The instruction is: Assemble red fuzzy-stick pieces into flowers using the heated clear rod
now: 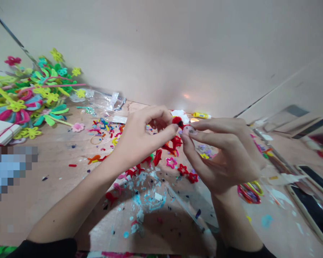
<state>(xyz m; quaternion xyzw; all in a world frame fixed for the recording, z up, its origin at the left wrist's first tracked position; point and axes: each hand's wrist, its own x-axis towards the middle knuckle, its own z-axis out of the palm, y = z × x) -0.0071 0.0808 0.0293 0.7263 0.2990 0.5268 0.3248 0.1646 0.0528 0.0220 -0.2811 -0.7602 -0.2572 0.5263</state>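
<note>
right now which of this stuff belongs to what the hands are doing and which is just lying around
In use: red pom-pom in left hand; small pale round piece in right hand.
Lying about: red star cutouts, felt flowers, yellow glue stick.

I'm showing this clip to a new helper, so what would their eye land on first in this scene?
The bright heap of felt flowers and pipe-cleaner stems at the far left of the tan tabletop stands out first. At the centre, the left hand and right hand meet at a red pom-pom pressed to a small pale disc. Below them lie red felt stars and pale blue scraps.
</note>
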